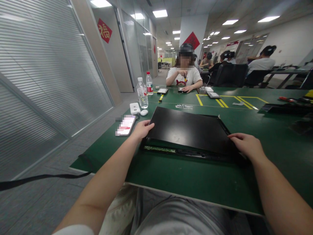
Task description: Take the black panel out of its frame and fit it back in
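A black rectangular screen panel [186,127] is lifted slightly at a tilt over a black frame [205,154]. Along the frame's near side, a narrow green circuit board [158,149] shows in the gap. My left hand [143,128] is closed on the panel's left edge, thumb on top and the other fingers partly hidden. At the right edge, my right hand [247,145] pinches the panel, its fingertips partly out of sight beneath the thumb side. Most of the frame lies hidden under the panel.
Left of the panel are a lit phone [126,125], a white charger [134,108] and water bottles [142,93]. Small metal pieces [184,106] lie beyond it. Black parts [286,109] sit at the right. Across the green table [186,176], a person [184,73] handles a small device.
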### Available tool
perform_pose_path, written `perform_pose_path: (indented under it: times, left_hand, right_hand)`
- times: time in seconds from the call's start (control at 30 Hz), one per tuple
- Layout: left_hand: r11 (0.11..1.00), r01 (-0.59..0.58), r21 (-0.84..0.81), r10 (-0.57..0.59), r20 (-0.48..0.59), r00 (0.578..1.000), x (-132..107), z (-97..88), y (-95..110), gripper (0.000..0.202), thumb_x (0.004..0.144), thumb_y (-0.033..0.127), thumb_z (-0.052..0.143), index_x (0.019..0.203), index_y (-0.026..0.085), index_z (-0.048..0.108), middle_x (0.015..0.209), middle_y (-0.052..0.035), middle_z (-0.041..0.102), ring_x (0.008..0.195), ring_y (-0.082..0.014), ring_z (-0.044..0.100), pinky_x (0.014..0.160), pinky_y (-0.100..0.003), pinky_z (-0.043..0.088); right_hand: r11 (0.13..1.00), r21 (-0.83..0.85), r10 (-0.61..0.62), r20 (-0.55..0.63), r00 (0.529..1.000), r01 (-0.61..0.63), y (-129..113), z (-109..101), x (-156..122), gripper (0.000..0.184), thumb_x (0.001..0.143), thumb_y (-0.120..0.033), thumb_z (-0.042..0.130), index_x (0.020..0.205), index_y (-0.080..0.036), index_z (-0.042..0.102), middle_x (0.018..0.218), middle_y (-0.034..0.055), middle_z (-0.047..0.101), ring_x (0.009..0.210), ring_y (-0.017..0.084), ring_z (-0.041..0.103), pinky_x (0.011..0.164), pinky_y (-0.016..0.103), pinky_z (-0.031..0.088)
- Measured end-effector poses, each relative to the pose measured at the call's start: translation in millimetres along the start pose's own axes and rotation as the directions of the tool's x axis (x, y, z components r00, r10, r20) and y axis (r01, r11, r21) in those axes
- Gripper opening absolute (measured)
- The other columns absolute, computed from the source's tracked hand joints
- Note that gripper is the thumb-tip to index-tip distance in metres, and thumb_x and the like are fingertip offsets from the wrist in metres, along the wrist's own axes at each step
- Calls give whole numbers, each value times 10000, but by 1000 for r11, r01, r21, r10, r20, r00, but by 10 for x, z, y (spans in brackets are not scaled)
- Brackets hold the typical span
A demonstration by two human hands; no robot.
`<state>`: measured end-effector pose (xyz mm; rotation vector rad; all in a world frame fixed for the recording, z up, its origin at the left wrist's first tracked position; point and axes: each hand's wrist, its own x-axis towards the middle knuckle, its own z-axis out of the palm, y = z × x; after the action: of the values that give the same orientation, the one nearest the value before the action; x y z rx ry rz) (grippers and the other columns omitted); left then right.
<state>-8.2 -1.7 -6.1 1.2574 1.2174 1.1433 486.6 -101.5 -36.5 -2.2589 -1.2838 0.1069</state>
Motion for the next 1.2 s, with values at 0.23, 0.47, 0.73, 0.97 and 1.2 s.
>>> perform_pose_path:
  times: [0.23, 0.47, 0.73, 0.97, 1.2]
  left_hand:
    - [995, -82, -53, 83, 6, 997, 50, -9, -48, 677, 501, 569, 1095, 1037, 199, 909, 1071, -111, 904, 1210, -424, 799, 1138, -556, 591]
    - [984, -126, -123, 127, 2, 992, 43, 5, -34, 708, 497, 551, 1110, 1080, 199, 917, 1169, -120, 904, 1297, -437, 775, 1189, -579, 562]
    - [955, -263, -140, 263, -16, 965, 10, 33, 11, 640, 609, 459, 1041, 1151, 157, 886, 1506, -171, 787, 1460, -429, 683, 1287, -565, 485]
    - [934, -347, -87, 346, -27, 938, -6, 35, 34, 598, 710, 456, 977, 1223, 165, 879, 1586, -166, 729, 1517, -412, 640, 1311, -537, 461]
    - [943, -268, -197, 269, -23, 963, -16, 1, 89, 726, 632, 488, 1035, 1262, 167, 870, 1441, -140, 829, 1454, -422, 692, 1261, -539, 527]
  right_hand:
    - [994, 82, 74, -10, 997, -73, -73, -58, -39, 225, 796, -378, 693, 857, -286, 888, 842, 75, 812, 809, 295, 720, 794, 436, 574]
    - [978, 125, 168, 6, 986, -167, -288, -201, -159, 261, 786, -363, 671, 899, -261, 883, 910, 82, 830, 916, 292, 724, 866, 407, 530]
    - [929, 281, 253, -4, 967, -242, -129, -144, -55, 317, 756, -406, 725, 994, -236, 846, 1053, 131, 839, 954, 313, 723, 880, 429, 529]
    - [846, 433, 330, 34, 944, -311, -148, -105, -79, 262, 695, -454, 771, 843, -240, 799, 1007, 129, 822, 944, 319, 700, 853, 449, 545]
    - [669, 714, 272, 20, 962, -204, -137, -150, -66, 330, 562, -393, 828, 833, -214, 775, 890, 98, 783, 894, 275, 694, 714, 372, 549]
